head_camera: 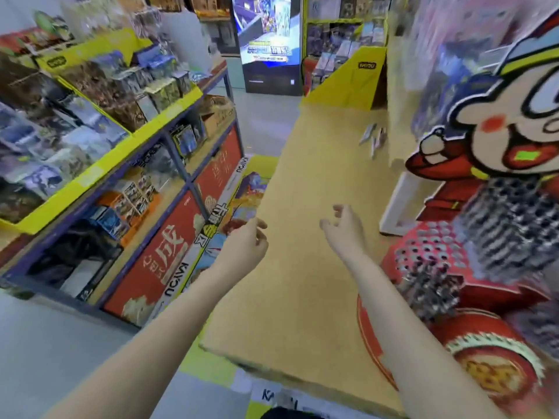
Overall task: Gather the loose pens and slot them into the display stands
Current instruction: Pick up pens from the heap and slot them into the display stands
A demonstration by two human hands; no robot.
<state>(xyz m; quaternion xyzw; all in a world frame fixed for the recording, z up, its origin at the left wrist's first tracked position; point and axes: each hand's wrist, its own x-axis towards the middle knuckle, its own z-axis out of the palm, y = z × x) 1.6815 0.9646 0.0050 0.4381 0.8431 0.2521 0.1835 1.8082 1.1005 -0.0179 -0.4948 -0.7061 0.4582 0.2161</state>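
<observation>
Left of the counter (302,237), shelves (127,140) border a narrow aisle. The left hand (245,243) hovers at the counter's left edge, fingers loosely curled, holding nothing; the right hand (344,228) hangs over its middle, equally relaxed, seemingly ready to reach. Loose pens (373,139) lie far up the bare counter, past open board. The red stand (435,267) crowds its right edge.

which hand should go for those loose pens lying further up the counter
Probably the right hand. It hangs empty over the counter, on the same side as the loose pens. The left hand, also empty, sits at the counter's left edge.
</observation>
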